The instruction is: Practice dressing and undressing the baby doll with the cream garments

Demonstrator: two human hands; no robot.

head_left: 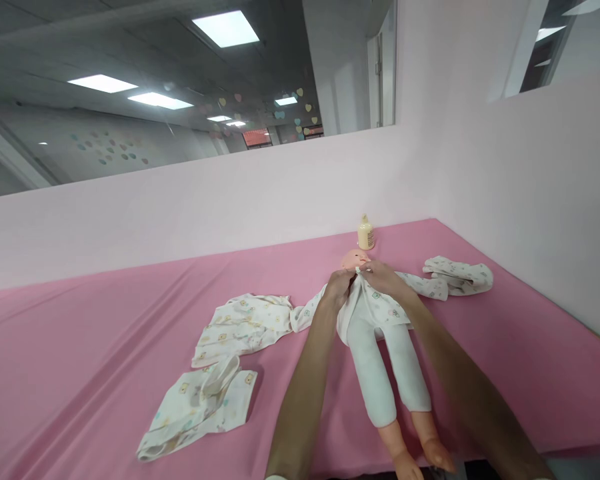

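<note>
A baby doll (356, 257) lies on its back with its feet toward me. It wears a white patterned baby shirt (380, 303) with long sleeves spread to both sides. White fabric (373, 370) covers its legs down to the ankles. At the doll's neck, my left hand (341, 283) pinches one side of the shirt's collar. Close beside it, my right hand (380, 276) pinches the other side of the collar. The fingertips of both hands nearly meet and hide part of the neckline and the doll's lower face.
Patterned baby clothes (245, 327) and another folded garment (197, 407) lie to the left. A rolled patterned cloth (460, 275) is at the right. Behind the doll's head stands a cream pump bottle (365, 235). A pink sheet (105, 353) covers the table, bordered by white walls (205, 207).
</note>
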